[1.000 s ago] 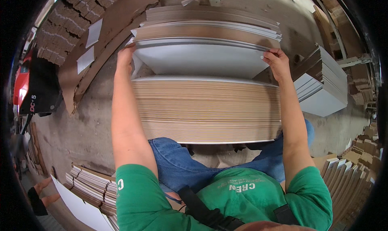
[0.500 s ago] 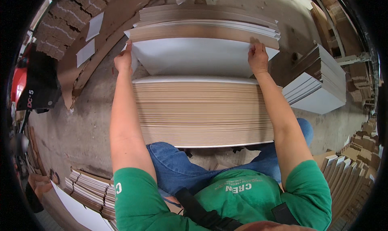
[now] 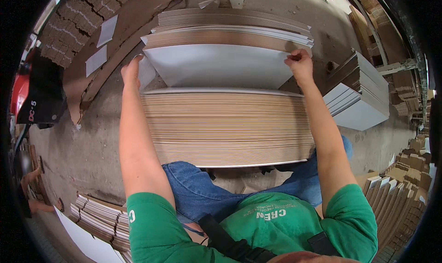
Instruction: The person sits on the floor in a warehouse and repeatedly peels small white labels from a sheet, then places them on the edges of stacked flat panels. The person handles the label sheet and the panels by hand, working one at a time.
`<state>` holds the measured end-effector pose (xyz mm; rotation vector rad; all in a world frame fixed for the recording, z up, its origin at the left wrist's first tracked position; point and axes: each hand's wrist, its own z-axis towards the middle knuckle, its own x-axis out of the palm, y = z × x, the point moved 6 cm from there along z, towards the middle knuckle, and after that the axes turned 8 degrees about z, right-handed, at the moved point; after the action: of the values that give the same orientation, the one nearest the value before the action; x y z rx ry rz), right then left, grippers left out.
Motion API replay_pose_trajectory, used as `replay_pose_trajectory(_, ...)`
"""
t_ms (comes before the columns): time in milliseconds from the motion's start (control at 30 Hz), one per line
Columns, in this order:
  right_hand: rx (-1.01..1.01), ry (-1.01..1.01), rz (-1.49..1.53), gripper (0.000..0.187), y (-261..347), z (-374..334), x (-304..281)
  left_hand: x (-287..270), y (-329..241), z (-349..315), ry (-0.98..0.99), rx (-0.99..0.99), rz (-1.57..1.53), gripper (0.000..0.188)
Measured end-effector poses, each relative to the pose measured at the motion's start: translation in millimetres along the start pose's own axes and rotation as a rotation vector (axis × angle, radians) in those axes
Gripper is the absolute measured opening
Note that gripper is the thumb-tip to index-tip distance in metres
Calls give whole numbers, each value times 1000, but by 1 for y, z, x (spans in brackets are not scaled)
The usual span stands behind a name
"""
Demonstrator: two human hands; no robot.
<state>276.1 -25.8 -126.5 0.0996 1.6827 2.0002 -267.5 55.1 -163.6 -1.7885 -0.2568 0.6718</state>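
A row of upright cardboard sheets (image 3: 230, 37) stands in front of me, its nearest sheet showing a large white face (image 3: 216, 65). My left hand (image 3: 131, 72) is just beside the left edge of that face, fingers stretched and apparently free of it. At the upper right corner, my right hand (image 3: 300, 66) has its fingers curled into a pinch against the white sheet; whether anything is between them is hidden. Closer to me, between my knees, lies a thick pack of cardboard sheets (image 3: 228, 125) with brown edges facing up.
Another stack of white-faced sheets (image 3: 359, 108) stands on the floor at right. Cardboard bundles (image 3: 99, 221) lie at lower left, more (image 3: 391, 198) at lower right. A brown board (image 3: 106, 51) lies far left, near a red and black machine (image 3: 34, 95). Another person's limbs (image 3: 34, 189) show at the left rim.
My left hand has moved outward, away from the sheet's left edge. My right hand has shifted slightly right and its fingers have curled more. The other person's limbs have moved at the left rim.
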Motion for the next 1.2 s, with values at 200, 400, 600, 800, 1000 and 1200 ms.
replay_pose_trajectory(200,-516,-52,-482,25,-9,-5,32,19,0,0,-78,107,150,52)
replay_pose_trajectory(400,-532,-168,-668,22,-10,-6,9,15,22,33,-104,203,46,46)
replay_pose_trajectory(600,-443,-47,-662,29,10,-9,-21,11,10,26,-61,173,174,36)
replay_pose_trajectory(800,-454,264,-761,23,2,-21,-8,0,-20,-2,7,80,752,42)
replay_pose_trajectory(1000,218,700,-617,56,38,-32,-37,-38,-84,-72,-141,410,529,37)
replay_pose_trajectory(1200,-131,541,-251,21,128,-50,-54,24,-173,-240,437,361,-57,40)
